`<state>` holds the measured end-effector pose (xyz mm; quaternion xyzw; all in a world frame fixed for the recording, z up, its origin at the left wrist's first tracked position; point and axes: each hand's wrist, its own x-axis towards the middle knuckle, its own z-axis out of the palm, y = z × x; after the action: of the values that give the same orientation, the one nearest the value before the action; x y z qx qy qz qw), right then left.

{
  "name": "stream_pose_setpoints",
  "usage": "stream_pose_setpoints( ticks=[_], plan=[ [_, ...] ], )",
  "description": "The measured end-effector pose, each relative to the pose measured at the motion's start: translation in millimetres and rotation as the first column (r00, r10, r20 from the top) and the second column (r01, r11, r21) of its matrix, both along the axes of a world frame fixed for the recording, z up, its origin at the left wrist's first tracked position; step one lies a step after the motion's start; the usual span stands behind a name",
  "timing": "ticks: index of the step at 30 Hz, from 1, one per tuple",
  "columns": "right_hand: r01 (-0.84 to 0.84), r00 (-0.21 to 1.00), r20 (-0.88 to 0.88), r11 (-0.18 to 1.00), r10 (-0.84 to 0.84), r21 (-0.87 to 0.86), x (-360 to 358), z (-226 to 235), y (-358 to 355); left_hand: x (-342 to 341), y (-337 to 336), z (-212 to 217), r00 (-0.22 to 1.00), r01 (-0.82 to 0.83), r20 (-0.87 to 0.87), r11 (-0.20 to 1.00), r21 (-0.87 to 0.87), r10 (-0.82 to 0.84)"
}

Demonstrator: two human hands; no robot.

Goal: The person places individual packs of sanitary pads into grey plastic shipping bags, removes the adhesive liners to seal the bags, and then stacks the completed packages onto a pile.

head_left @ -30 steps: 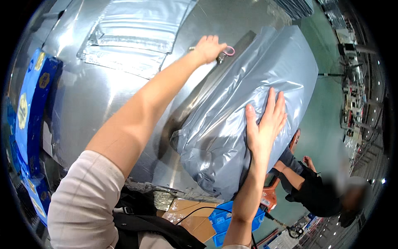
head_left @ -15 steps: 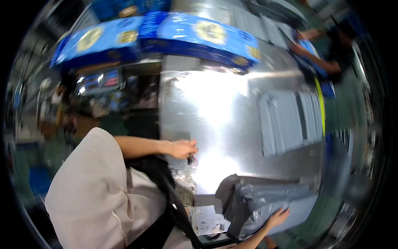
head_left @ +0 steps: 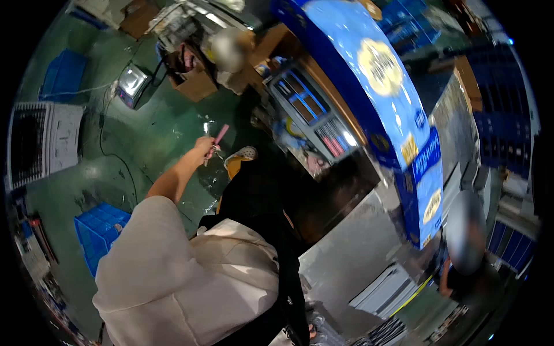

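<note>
My left hand (head_left: 203, 147) is stretched out over the floor to the left, closed round a slim pink-handled tool (head_left: 221, 134). The pink part sticks up past the fingers; its exact kind does not show. Below that hand is a shoe with an orange-yellow patch (head_left: 234, 164). At the lower edge a small part of my right hand (head_left: 312, 331) shows beside crumpled grey plastic (head_left: 326, 335). Most of its fingers are hidden, so its grip cannot be made out.
Long blue packs (head_left: 375, 63) line the edge of the metal table (head_left: 346, 248). A grey panel with keys (head_left: 314, 112) stands beside them. Flat grey bags (head_left: 384, 291) lie on the table. Blue crates (head_left: 101, 230), a small scale (head_left: 133, 83) and a cardboard box (head_left: 193, 81) are on the floor. Another person (head_left: 470, 277) is at right.
My view has swung left from the table to the floor. The left hand has moved off the table with the tool; the right hand on the grey bag has slid nearly out of sight.
</note>
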<state>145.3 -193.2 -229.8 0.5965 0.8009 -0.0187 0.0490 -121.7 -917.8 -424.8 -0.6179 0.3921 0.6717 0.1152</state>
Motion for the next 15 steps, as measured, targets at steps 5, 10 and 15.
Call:
stream_pose_setpoints(
  ticks=[5,10,15],
  plan=[
    [-0.391,0.902,-0.391,0.737,0.186,-0.552,-139.1,-30.4,-127.4,4.5,-138.5,-44.9,0.944,-0.33,-0.022,0.936,-0.124,0.33],
    [-0.737,0.675,-0.56,0.477,0.481,-0.479,-273.4,25.1,-260.5,-6.6,-293.9,-64.9,0.602,-0.791,-0.411,0.582,-0.189,0.685],
    [-0.727,0.633,-0.57,0.657,0.525,-0.202,-293.0,63.4,-293.9,-63.2,-336.3,-74.2,0.82,-0.571,-0.386,0.552,-0.608,0.423]
  ],
)
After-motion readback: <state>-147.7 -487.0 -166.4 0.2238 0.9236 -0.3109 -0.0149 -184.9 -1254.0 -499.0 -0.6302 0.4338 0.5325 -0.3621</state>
